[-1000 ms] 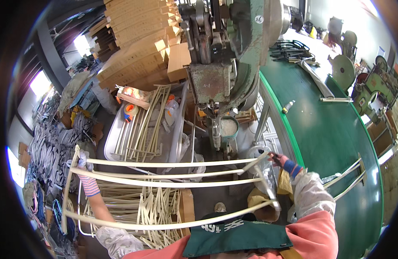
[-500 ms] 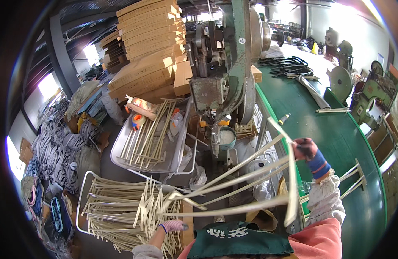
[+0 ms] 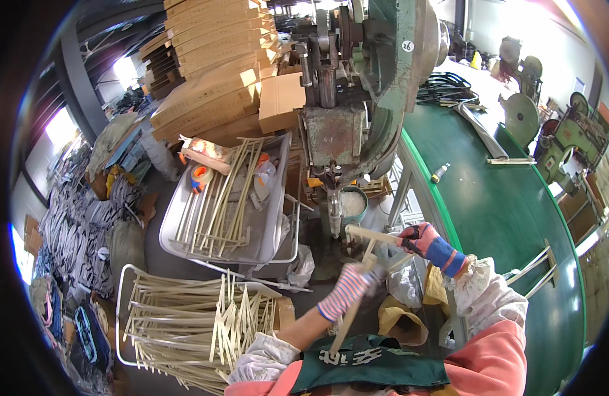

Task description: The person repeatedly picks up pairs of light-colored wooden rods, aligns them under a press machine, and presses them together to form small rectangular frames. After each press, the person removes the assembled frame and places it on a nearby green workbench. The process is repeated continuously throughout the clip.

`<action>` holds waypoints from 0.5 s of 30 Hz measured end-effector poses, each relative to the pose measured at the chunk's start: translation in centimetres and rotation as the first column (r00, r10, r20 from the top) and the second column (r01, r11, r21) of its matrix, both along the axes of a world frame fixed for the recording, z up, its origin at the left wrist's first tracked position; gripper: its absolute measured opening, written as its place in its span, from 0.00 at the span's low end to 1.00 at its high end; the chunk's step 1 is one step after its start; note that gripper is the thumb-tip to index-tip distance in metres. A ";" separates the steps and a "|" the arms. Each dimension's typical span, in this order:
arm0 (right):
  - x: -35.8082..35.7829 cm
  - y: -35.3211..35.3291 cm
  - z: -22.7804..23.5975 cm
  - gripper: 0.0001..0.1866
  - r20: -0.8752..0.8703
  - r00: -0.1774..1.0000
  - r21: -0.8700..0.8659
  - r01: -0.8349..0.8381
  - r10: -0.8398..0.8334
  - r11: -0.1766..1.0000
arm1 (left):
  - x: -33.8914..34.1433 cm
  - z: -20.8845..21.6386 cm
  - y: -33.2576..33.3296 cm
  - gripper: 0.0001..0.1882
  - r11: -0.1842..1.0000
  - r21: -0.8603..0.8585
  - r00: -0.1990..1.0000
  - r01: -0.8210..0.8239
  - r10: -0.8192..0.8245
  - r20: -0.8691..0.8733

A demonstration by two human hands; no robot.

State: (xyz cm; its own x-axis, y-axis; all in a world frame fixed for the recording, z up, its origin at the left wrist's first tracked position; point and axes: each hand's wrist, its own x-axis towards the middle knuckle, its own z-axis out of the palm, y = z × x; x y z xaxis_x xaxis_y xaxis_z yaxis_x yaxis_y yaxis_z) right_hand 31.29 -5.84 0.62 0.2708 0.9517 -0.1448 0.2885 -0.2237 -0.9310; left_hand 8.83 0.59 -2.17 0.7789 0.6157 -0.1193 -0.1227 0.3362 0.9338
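In front of the press, my right hand [image 3: 424,245], in a striped glove with a blue cuff, is closed on a cream tube frame [image 3: 369,234]. The frame has a crossbar and long legs, one of them slanting down toward my apron. My left hand [image 3: 347,290], in a pink striped glove, lies across that leg. Its fingers are smeared by motion, so their grip is unclear. Just above the frame is the press tool tip [image 3: 335,218], below the worn grey-green press head [image 3: 331,135].
On the left stand a rack of many cream tubes [image 3: 192,317] and a white tray [image 3: 169,231] holding tubes and a tape roll [image 3: 201,174]. A green-topped table [image 3: 509,211] curves along the right, with another frame [image 3: 548,264] on it. Cardboard boxes [image 3: 212,99] are stacked behind.
My right hand has brought the frame left and in front of the press. The left hand has moved right, from beside the tube pile to the frame. The view has shifted slightly.
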 end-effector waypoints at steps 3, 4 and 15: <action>-1.1 2.7 -1.7 0.08 -0.277 0.942 -0.063 0.181 -0.191 0.982 | 0.9 -0.6 7.5 0.12 0.834 -0.150 0.843 -0.532 0.538 0.003; -2.0 3.7 -2.5 0.09 -0.293 0.932 -0.080 0.200 -0.215 0.977 | 1.6 -1.2 8.9 0.12 0.828 -0.167 0.841 -0.536 0.541 -0.018; -4.6 9.1 -6.6 0.10 -0.559 0.814 -0.073 0.140 -0.157 0.987 | 5.0 -4.0 16.0 0.20 0.899 -0.116 0.898 -0.422 0.397 -0.187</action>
State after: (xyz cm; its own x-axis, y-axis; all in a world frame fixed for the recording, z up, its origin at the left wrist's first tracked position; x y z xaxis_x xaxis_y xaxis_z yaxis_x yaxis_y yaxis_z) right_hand 26.67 3.21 -6.01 0.2724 0.9001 -0.3401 -0.3213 -0.2481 -0.9139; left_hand 13.83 16.60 -6.21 0.4256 0.8414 -0.3330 -0.1384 0.4242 0.8949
